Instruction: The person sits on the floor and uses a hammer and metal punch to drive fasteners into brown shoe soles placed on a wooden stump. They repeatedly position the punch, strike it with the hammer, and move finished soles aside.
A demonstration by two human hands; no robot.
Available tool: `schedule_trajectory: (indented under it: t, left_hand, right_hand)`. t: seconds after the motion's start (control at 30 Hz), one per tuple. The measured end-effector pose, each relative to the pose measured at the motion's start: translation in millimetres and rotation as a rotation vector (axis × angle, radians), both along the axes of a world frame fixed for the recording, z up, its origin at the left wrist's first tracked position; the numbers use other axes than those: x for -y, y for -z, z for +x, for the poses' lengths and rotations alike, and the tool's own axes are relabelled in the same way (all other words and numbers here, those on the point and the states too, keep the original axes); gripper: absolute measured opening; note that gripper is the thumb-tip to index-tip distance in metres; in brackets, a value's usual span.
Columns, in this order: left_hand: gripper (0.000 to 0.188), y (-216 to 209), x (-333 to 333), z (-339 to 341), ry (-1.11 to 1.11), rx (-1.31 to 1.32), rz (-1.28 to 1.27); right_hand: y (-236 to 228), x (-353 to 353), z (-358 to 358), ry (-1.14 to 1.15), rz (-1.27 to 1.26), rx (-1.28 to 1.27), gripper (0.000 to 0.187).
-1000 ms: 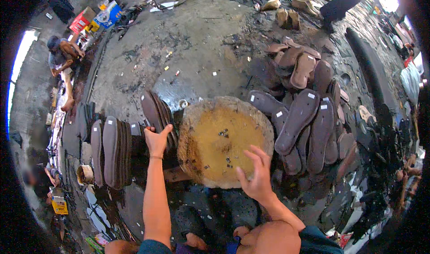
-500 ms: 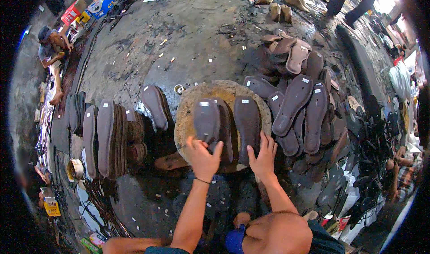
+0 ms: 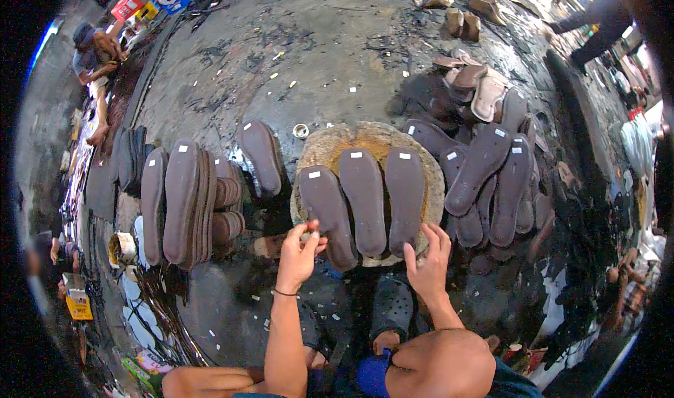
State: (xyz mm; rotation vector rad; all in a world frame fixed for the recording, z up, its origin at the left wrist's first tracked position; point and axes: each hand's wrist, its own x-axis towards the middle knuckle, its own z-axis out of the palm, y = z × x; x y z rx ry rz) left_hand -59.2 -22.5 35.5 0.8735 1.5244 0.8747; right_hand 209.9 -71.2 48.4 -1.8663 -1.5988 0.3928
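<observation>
Three dark brown shoe soles, each with a small white label near its far end, lie side by side on a round, worn block: the left sole [image 3: 328, 219], the middle sole [image 3: 363, 201] and the right sole [image 3: 406, 201]. The left one is tilted and overhangs the block's near edge. Beside its lower left edge is my left hand [image 3: 300, 257], fingers loosely bent and apart, gripping no sole. My right hand [image 3: 430, 263] is open with spread fingers, its thumb by the near end of the right sole. The block [image 3: 434, 177] shows around the soles.
Stacked soles [image 3: 184, 201] stand to the left, with a single sole pile [image 3: 260, 158] nearer the block. A loose heap of soles [image 3: 479, 170] lies right. A tape roll [image 3: 300, 130] sits beyond the block. One person [image 3: 98, 54] sits far left; another [image 3: 602, 22] is far right.
The left sole, earlier overlapping the middle one under my left hand, now lies apart to its left. My left hand has let go. My right hand has drawn back slightly from the right sole.
</observation>
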Motion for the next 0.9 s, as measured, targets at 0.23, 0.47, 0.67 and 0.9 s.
schedule_trajectory:
  t: [0.23,0.47,0.67,0.9]
  left_hand:
    - [0.015,-37,7,82,0.104,0.513,0.092]
    - [0.015,-22,-13,64,-0.211,0.539,0.158]
    - [0.019,2,-69,-13,-0.37,0.277,0.256]
    - [0.023,38,-183,-30,-0.224,-0.115,0.435]
  right_hand:
    - [-10,-9,-25,-0.084,-0.603,-1.196,0.021]
    - [-1,-33,-36,-0.209,-0.404,-0.621,0.02]
    - [4,-35,-49,-0.481,-0.229,0.149,0.06]
    - [-7,-47,-45,-0.597,-0.403,0.307,0.075]
